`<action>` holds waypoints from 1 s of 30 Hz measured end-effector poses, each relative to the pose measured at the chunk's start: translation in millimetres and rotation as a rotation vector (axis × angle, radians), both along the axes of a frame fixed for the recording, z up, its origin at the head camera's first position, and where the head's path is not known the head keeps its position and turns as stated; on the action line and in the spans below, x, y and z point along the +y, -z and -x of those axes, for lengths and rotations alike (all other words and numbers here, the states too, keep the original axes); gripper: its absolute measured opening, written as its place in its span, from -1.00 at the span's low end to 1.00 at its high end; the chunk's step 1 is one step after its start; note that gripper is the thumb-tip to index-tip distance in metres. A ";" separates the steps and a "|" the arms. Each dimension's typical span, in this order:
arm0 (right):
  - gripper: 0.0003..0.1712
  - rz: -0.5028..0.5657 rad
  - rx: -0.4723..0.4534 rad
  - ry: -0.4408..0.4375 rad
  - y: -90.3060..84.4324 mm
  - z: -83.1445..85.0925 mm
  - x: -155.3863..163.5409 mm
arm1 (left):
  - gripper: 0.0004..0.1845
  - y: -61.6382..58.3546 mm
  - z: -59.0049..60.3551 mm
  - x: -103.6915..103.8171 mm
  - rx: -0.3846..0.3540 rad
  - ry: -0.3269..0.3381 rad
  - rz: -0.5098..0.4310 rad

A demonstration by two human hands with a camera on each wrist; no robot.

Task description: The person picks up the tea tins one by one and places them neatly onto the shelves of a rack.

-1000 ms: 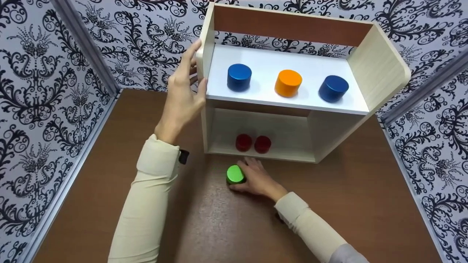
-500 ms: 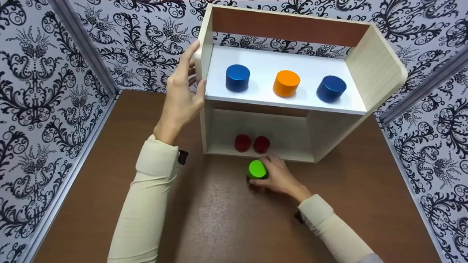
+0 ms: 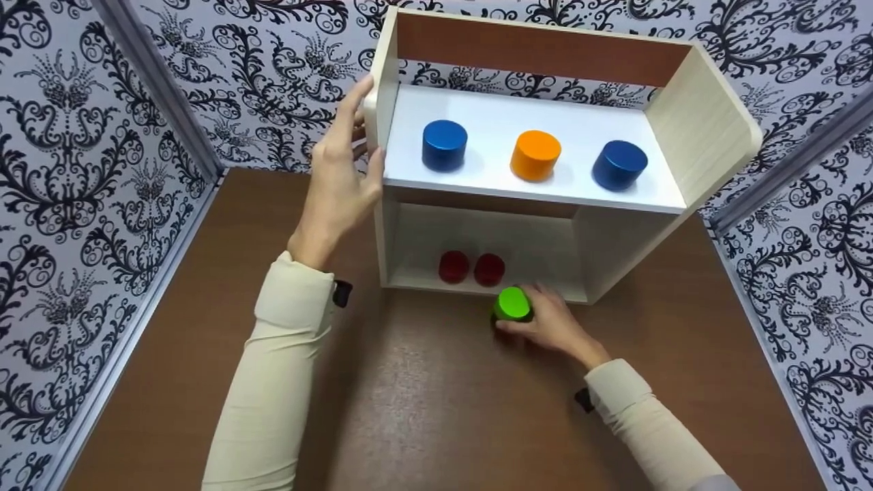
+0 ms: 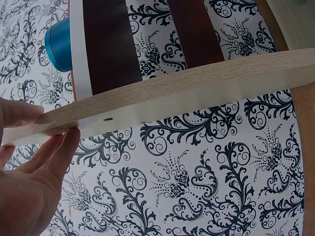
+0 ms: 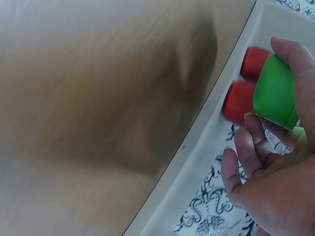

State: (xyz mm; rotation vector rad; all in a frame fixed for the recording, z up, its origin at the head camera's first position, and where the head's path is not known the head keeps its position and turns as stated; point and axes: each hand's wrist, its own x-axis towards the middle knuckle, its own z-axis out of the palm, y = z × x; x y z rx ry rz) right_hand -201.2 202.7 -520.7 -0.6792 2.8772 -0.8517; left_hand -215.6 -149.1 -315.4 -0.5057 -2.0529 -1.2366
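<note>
In the head view my left hand [image 3: 337, 181] holds the left side panel [image 3: 386, 82] of a two-tier wooden shelf. The left wrist view shows the thumb on one face of that panel [image 4: 187, 81] and the fingers against the other. My right hand [image 3: 556, 326] grips a green cylinder [image 3: 511, 304] between thumb and fingers, just in front of the lower tier's front edge. Close behind it, two red cylinders [image 3: 453, 266] stand side by side inside that tier. From the right wrist, the green cylinder [image 5: 275, 91] overlaps the red ones, and other fingers are spread loosely below.
On the white upper shelf [image 3: 491, 106] stand a blue cylinder [image 3: 444, 146], an orange cylinder [image 3: 535, 157] and another blue cylinder [image 3: 619, 166]. The shelf stands on a brown tabletop [image 3: 423, 409], with patterned walls [image 3: 266, 82] behind and at both sides.
My right hand has carried the green cylinder to the right and slightly toward the shelf, from left of the red cylinders to right of them. The left hand stays on the panel.
</note>
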 end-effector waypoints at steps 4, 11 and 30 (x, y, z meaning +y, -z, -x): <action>-0.26 0.023 -0.050 0.034 0.2 8.3 9.6 | -0.18 -0.2 0.0 0.2 -0.006 -0.001 -0.002; -0.27 0.047 -0.127 0.092 1.5 23.8 23.4 | -0.21 0.7 -0.1 -0.3 0.001 -0.014 0.009; -0.03 -0.030 -0.128 0.126 6.0 59.6 25.2 | -0.20 0.7 0.3 0.3 0.003 -0.003 0.000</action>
